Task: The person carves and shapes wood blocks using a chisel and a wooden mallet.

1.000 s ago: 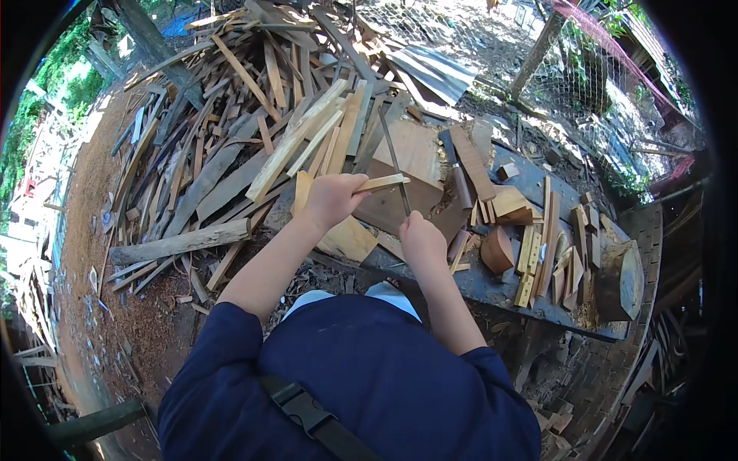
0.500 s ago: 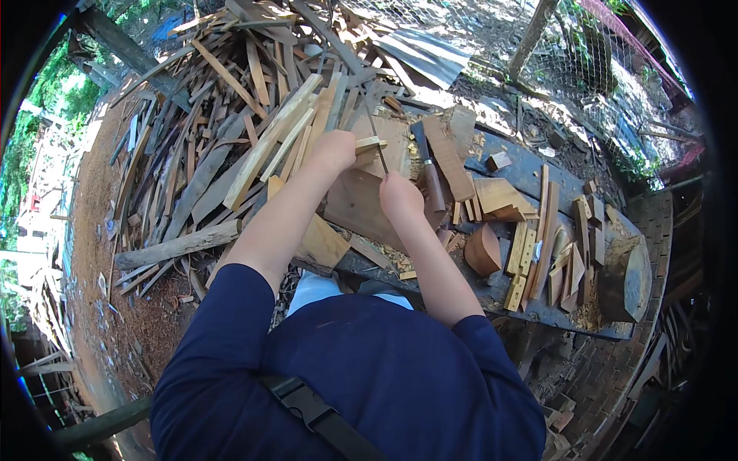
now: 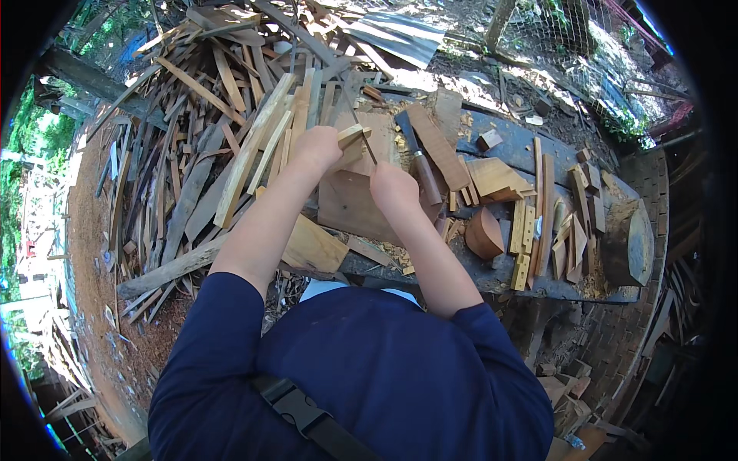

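1. My left hand (image 3: 319,150) is closed around a short, pale, squared wooden stick (image 3: 354,134), whose end pokes out on the right side of my fist.
2. My right hand (image 3: 394,187), just nearer and to the right, is closed on the near end of a long, thin, dark, straight tool (image 3: 370,147); its grip is hidden inside my fist.
3. The tool slants away to the far left and crosses the stick close to its protruding end.
4. The stick is between my fists, above a large, brown, flat-sided wooden block (image 3: 354,203). I cannot tell whether it touches the block.
5. To the right of the block lies a dark-bladed tool with a rounded brown wooden handle (image 3: 427,175), beside a flat brown board (image 3: 440,147).
6. Farther right, on the dark, worn workbench (image 3: 519,159), are a reddish-brown, curved wooden block (image 3: 483,233), yellow wooden strips with holes (image 3: 522,250) and, at the right end, a thick log section (image 3: 635,242).
7. On the left, a tangled heap of wooden offcuts (image 3: 188,154) spreads toward the far side.
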`<action>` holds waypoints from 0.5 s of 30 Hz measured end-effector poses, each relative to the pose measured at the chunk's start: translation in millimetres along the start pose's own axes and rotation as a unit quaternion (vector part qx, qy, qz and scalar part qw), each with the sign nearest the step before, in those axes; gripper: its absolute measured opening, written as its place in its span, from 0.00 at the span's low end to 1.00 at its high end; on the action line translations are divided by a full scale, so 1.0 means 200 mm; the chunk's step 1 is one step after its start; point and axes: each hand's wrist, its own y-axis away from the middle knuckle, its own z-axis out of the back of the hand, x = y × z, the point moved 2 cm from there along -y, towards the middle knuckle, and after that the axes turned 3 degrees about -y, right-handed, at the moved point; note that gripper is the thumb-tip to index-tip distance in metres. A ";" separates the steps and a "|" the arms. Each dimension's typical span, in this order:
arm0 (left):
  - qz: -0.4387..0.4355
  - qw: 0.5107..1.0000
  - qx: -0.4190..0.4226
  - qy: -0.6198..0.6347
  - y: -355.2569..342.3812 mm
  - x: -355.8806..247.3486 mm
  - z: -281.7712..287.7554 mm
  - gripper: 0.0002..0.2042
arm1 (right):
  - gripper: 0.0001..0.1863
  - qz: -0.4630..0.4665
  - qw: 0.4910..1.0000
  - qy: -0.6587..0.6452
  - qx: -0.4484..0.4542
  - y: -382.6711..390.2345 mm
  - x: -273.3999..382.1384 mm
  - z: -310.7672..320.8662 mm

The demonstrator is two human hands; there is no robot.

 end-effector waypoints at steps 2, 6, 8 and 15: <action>0.029 0.999 0.018 0.003 -0.01 0.07 0.02 0.09 | 0.11 -0.013 1.000 0.004 0.013 0.14 0.01 0.00; -0.021 0.999 0.017 -0.035 -0.02 0.04 -0.02 0.10 | 0.15 -0.023 1.000 0.006 0.003 0.14 -0.05 -0.03; -0.034 0.999 0.005 -0.040 -0.03 0.01 -0.02 0.10 | 0.13 -0.014 0.999 0.019 0.025 0.00 -0.02 -0.02; -0.018 0.997 0.012 -0.069 -0.01 0.02 -0.03 0.07 | 0.14 0.011 1.000 -0.005 0.009 0.10 0.02 0.00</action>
